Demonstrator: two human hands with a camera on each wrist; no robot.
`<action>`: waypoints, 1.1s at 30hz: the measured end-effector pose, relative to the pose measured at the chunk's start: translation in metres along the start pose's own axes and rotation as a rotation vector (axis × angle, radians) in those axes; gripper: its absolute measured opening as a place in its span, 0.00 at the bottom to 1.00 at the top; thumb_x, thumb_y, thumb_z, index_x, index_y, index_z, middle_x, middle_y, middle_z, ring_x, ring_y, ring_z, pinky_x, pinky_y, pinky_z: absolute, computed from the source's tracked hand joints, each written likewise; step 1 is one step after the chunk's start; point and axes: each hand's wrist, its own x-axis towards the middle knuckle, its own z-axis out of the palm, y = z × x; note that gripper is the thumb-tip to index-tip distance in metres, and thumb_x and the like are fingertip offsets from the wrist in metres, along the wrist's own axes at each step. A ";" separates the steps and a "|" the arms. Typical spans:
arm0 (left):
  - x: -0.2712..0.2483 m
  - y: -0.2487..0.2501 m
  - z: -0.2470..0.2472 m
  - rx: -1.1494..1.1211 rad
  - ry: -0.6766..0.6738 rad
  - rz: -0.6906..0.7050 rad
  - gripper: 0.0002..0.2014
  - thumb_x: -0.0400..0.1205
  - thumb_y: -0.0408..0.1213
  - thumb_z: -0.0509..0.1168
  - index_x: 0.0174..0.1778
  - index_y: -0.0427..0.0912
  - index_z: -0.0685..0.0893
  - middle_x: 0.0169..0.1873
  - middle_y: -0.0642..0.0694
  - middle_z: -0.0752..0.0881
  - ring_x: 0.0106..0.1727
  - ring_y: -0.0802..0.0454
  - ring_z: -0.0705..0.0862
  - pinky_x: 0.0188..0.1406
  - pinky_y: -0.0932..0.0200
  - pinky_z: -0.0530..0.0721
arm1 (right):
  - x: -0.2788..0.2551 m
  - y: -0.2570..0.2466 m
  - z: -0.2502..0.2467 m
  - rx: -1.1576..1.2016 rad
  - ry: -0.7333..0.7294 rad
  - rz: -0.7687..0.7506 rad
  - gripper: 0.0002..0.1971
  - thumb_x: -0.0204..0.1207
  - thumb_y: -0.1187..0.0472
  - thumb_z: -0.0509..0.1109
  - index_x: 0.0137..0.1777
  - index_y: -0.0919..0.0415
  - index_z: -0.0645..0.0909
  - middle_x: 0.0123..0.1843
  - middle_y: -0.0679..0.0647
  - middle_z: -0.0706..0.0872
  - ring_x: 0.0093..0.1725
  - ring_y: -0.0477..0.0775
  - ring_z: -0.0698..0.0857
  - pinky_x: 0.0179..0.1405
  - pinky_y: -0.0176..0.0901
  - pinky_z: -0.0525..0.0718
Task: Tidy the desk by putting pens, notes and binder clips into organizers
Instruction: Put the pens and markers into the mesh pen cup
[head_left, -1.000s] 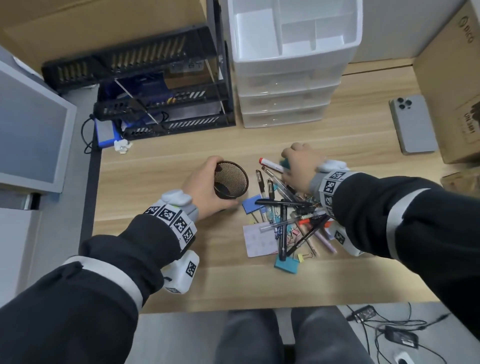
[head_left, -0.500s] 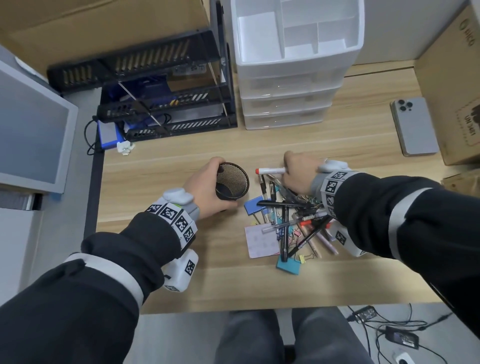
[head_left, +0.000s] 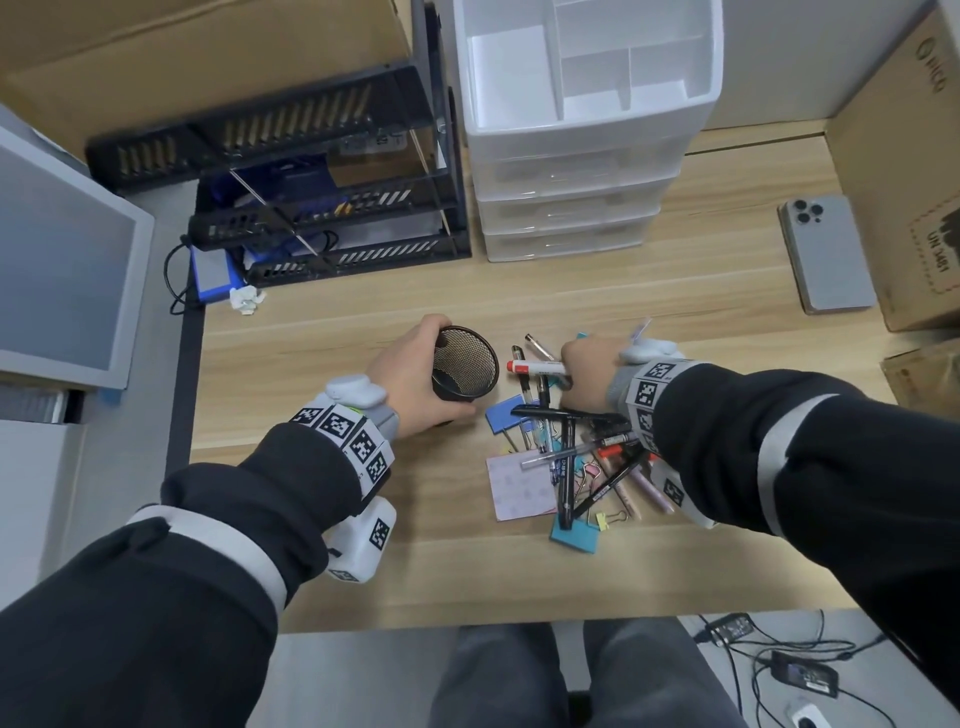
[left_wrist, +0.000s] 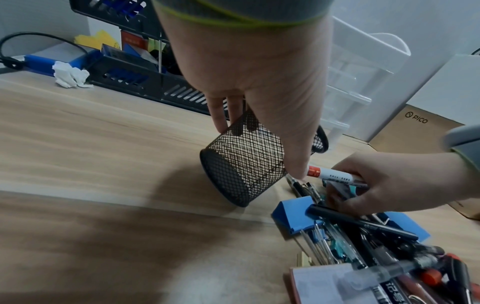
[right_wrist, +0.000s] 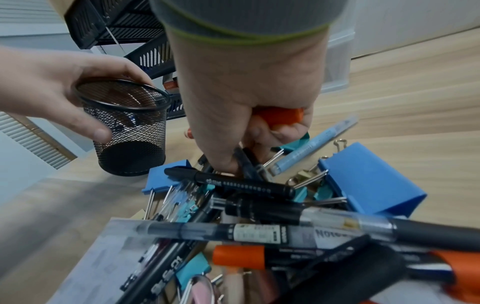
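My left hand (head_left: 410, 387) grips a black mesh pen cup (head_left: 464, 362) (left_wrist: 242, 162) (right_wrist: 127, 125), tilted with its mouth toward the pile. My right hand (head_left: 587, 371) (left_wrist: 384, 181) holds a white marker with a red cap (head_left: 535, 367) (left_wrist: 330, 174), its red end pointing at the cup's rim. Under that hand lies a heap of pens (head_left: 576, 447) (right_wrist: 231, 183), blue binder clips (head_left: 506, 414) (right_wrist: 363, 179) and a pink note pad (head_left: 522, 486). A pale blue pen (right_wrist: 314, 142) lies behind the right hand.
A white drawer organizer (head_left: 582, 124) with an open compartment tray stands at the back. A black letter tray rack (head_left: 311, 197) is to its left. A phone (head_left: 826, 254) and cardboard boxes (head_left: 914, 171) sit at the right. A crumpled tissue (head_left: 247, 300) lies left.
My right hand has lifted the red-capped marker from the pile and swung it level, its tip moving left toward the cup. The left hand keeps its hold on the cup.
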 end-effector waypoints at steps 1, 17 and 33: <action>0.000 0.000 0.000 0.003 -0.001 0.002 0.53 0.59 0.57 0.84 0.77 0.49 0.65 0.64 0.50 0.82 0.61 0.48 0.82 0.51 0.60 0.76 | 0.001 -0.001 0.000 0.003 -0.012 -0.005 0.08 0.78 0.52 0.69 0.44 0.56 0.81 0.38 0.52 0.87 0.35 0.52 0.88 0.35 0.45 0.88; -0.002 0.004 -0.005 0.022 -0.028 -0.014 0.51 0.57 0.57 0.84 0.74 0.51 0.67 0.59 0.52 0.83 0.57 0.50 0.83 0.53 0.54 0.83 | -0.007 0.011 -0.044 0.404 0.110 -0.166 0.04 0.85 0.58 0.61 0.54 0.57 0.73 0.40 0.52 0.83 0.31 0.51 0.80 0.30 0.46 0.81; 0.006 0.016 0.000 -0.020 -0.030 -0.030 0.51 0.54 0.58 0.86 0.70 0.51 0.67 0.55 0.53 0.85 0.52 0.50 0.85 0.48 0.53 0.84 | -0.010 -0.068 -0.050 1.046 0.242 -0.240 0.05 0.81 0.61 0.64 0.52 0.57 0.70 0.41 0.58 0.79 0.36 0.53 0.78 0.40 0.59 0.82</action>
